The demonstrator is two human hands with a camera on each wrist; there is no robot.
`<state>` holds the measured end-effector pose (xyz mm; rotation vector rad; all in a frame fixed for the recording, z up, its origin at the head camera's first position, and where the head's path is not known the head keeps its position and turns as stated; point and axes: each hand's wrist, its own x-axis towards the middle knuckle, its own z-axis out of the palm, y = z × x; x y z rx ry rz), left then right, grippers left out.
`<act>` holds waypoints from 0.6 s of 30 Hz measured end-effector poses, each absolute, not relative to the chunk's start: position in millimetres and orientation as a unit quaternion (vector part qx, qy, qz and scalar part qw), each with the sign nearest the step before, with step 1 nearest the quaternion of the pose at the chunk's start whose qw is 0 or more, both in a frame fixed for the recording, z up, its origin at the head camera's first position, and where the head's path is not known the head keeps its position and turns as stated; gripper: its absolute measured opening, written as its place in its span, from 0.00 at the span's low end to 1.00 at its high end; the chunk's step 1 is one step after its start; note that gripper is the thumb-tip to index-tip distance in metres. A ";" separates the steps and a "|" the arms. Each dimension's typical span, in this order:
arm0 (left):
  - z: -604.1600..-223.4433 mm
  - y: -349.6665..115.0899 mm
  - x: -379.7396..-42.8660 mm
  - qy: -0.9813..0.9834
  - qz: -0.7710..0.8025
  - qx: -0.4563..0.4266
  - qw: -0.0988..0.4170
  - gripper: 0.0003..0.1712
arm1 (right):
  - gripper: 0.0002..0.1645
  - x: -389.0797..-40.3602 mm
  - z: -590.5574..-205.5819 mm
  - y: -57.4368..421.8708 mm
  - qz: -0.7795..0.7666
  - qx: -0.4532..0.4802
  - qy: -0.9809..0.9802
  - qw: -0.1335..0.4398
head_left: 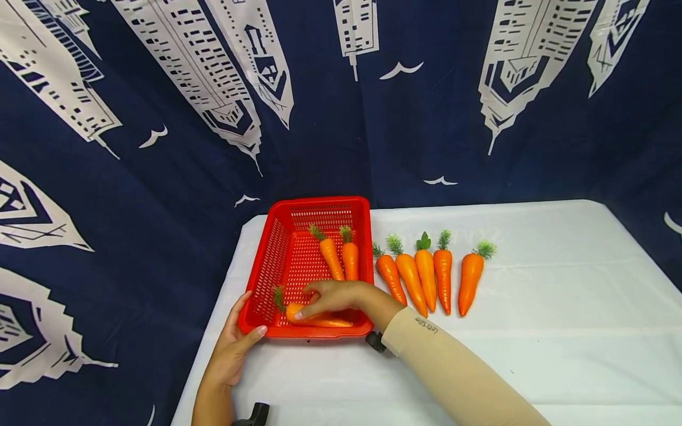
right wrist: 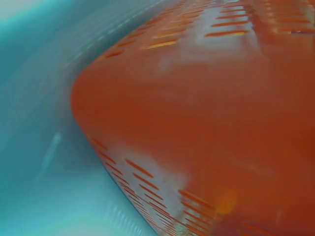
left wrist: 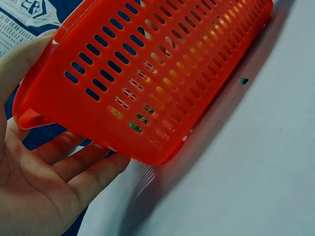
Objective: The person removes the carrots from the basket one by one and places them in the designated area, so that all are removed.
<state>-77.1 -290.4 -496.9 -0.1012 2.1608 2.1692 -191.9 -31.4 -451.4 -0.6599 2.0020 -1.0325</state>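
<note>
On the tabletop point(head_left: 543, 307), left hand point(head_left: 232, 346) gripped a red basket point(head_left: 301, 260), right hand point(head_left: 338, 296) touched a carrot point(head_left: 330, 323) inside; whether held, I couldn't tell.

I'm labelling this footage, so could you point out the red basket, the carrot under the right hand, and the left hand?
Red basket point(head_left: 319, 202): head view, on its far rim.
Carrot point(head_left: 326, 323): head view, on its orange root.
Left hand point(head_left: 232, 350): head view, near the thumb's base.

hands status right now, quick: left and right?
Left hand: holding the red basket at its near left corner.
Right hand: inside the basket, thumb at the nearest carrot; grip can't be told.
</note>
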 end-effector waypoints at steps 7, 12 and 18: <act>-497.4 -291.1 -77.2 0.704 0.709 -0.030 0.043 0.50 | 0.49 -189.6 -451.2 -31.3 -0.388 -0.285 0.775 0.409; -497.6 -291.1 -77.1 0.704 0.709 -0.030 0.041 0.50 | 0.48 -189.3 -451.6 -31.2 -0.385 -0.297 0.766 0.420; -497.5 -290.9 -76.8 0.702 0.710 -0.032 0.041 0.50 | 0.39 -189.5 -451.1 -30.2 -0.413 -0.302 0.744 0.430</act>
